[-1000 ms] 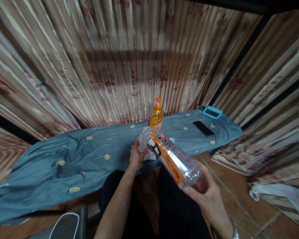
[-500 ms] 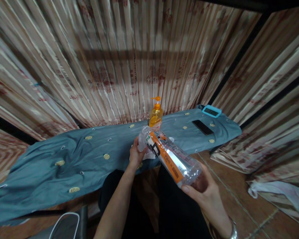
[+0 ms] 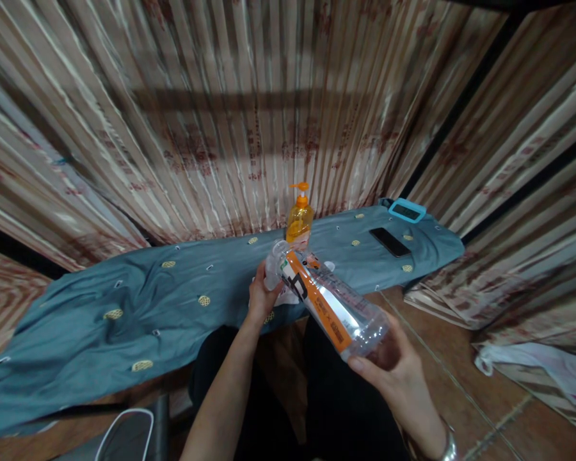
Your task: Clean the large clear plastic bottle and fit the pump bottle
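A clear plastic bottle (image 3: 336, 307) with an orange, white and black label lies tilted between my hands, its top end up and to the left. My right hand (image 3: 396, 365) is closed round its base, thumb on the near side. At the upper end, my left hand (image 3: 263, 298) is closed by a cloudy clear plastic part (image 3: 271, 269); whether this is the bottle's own neck or a separate piece I cannot tell. A white printed item (image 3: 288, 296) shows partly behind the bottle. Just beyond stands an orange pump bottle (image 3: 299, 221), upright.
A blue-green patterned cloth (image 3: 163, 301) covers the long low surface before me. On its right lie a black phone (image 3: 390, 242) and a light-blue framed digital clock (image 3: 407, 210). Striped curtains (image 3: 230, 128) hang behind and beside it. White fabric (image 3: 532, 358) is at the lower right.
The view has shifted slightly. Both hands keep their hold, and the bottle's pose is nearly the same.
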Available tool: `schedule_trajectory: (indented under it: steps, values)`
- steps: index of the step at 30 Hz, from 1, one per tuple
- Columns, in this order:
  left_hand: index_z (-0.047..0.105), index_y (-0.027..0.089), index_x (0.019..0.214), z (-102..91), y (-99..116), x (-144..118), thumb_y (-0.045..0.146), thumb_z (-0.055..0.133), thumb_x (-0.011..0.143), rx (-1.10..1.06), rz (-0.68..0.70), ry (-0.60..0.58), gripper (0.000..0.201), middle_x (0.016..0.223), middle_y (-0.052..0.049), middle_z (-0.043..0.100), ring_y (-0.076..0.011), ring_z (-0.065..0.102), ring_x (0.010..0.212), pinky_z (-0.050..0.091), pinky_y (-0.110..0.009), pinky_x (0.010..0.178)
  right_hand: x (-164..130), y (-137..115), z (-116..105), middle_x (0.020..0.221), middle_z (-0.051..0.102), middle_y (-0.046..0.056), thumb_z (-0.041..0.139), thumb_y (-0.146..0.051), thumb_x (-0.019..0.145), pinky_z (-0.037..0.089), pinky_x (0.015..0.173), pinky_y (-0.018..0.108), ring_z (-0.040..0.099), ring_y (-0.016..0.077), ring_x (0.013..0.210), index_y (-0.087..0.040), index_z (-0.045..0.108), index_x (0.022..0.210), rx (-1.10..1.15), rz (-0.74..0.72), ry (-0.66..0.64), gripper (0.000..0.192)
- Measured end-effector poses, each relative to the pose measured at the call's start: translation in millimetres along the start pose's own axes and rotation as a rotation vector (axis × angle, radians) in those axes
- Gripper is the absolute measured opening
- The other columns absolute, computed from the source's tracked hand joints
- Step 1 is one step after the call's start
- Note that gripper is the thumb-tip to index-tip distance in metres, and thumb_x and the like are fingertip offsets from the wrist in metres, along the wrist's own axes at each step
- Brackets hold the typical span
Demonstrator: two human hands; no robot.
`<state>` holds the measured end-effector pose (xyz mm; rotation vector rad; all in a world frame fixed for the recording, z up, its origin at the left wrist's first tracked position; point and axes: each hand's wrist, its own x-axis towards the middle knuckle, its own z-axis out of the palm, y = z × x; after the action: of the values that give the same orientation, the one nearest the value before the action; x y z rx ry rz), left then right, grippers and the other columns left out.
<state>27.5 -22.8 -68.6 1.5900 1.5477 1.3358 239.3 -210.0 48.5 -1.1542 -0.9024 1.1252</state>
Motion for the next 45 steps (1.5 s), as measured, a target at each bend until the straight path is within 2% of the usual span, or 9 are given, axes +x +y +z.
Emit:
schedule_trajectory:
  steps: [5, 9, 15, 26, 35, 40, 45]
  values:
    - [0.055, 0.024, 0.131, -0.1, 2, -1, 0.02, 0.078, 0.066, -0.031, 0.007, 0.007, 0.069, 0.117, -0.006, 0.073, -0.0251, 0.07, 0.103, 0.055, -0.039, 0.095, 0, 2, 3, 0.107, 0.081, 0.006, 0.098, -0.03, 0.056, 0.065, 0.073, 0.032, 0.079, 0.0258, 0.083, -0.027, 0.058, 0.119, 0.016, -0.008, 0.049, 0.075]
    - [0.056, 0.025, 0.129, 1.9, 0, 0, 0.017, 0.079, 0.065, -0.04, -0.011, 0.018, 0.069, 0.116, -0.006, 0.073, -0.0268, 0.069, 0.106, 0.054, -0.04, 0.096, 0, 4, 1, 0.109, 0.08, 0.006, 0.097, -0.029, 0.058, 0.066, 0.076, 0.035, 0.08, 0.0276, 0.087, -0.027, 0.056, 0.122, -0.012, 0.011, 0.014, 0.076]
    - [0.056, 0.024, 0.13, 1.3, 0, 1, 0.015, 0.079, 0.065, -0.047, -0.016, 0.005, 0.07, 0.119, -0.008, 0.072, -0.0271, 0.068, 0.111, 0.053, -0.04, 0.099, -1, 3, 5, 0.102, 0.082, 0.003, 0.098, -0.027, 0.055, 0.064, 0.07, 0.029, 0.08, 0.0231, 0.078, -0.027, 0.058, 0.119, 0.038, 0.0, 0.062, 0.075]
    - [0.057, 0.024, 0.129, 1.9, 3, 0, 0.017, 0.079, 0.066, -0.027, -0.031, 0.028, 0.067, 0.114, -0.006, 0.074, -0.0254, 0.07, 0.103, 0.054, -0.038, 0.094, 0, 7, 1, 0.108, 0.081, 0.006, 0.098, -0.029, 0.058, 0.065, 0.076, 0.034, 0.08, 0.0271, 0.088, -0.027, 0.056, 0.121, 0.029, 0.009, 0.021, 0.075]
    - [0.055, 0.02, 0.131, 0.1, 4, 0, 0.017, 0.079, 0.066, -0.009, -0.024, 0.002, 0.069, 0.117, -0.009, 0.073, -0.0261, 0.069, 0.104, 0.054, -0.038, 0.095, 1, 7, 0, 0.112, 0.079, 0.004, 0.096, -0.022, 0.061, 0.065, 0.077, 0.031, 0.079, 0.0243, 0.088, -0.027, 0.057, 0.121, 0.041, -0.01, 0.006, 0.072]
    - [0.056, 0.019, 0.131, 0.2, -1, 1, 0.019, 0.078, 0.066, -0.022, 0.014, -0.005, 0.068, 0.115, -0.009, 0.073, -0.0249, 0.07, 0.102, 0.054, -0.039, 0.094, 0, 6, -1, 0.112, 0.079, 0.005, 0.094, -0.022, 0.066, 0.064, 0.08, 0.031, 0.079, 0.0245, 0.092, -0.027, 0.056, 0.124, 0.019, -0.012, -0.032, 0.069]
    - [0.055, 0.022, 0.132, 2.6, -11, 1, 0.023, 0.078, 0.068, -0.013, 0.048, 0.0, 0.068, 0.117, -0.008, 0.072, -0.0245, 0.07, 0.102, 0.054, -0.038, 0.093, 1, 7, -2, 0.111, 0.079, 0.006, 0.095, -0.023, 0.063, 0.064, 0.078, 0.032, 0.079, 0.0256, 0.089, -0.026, 0.057, 0.122, 0.005, 0.004, -0.006, 0.07]
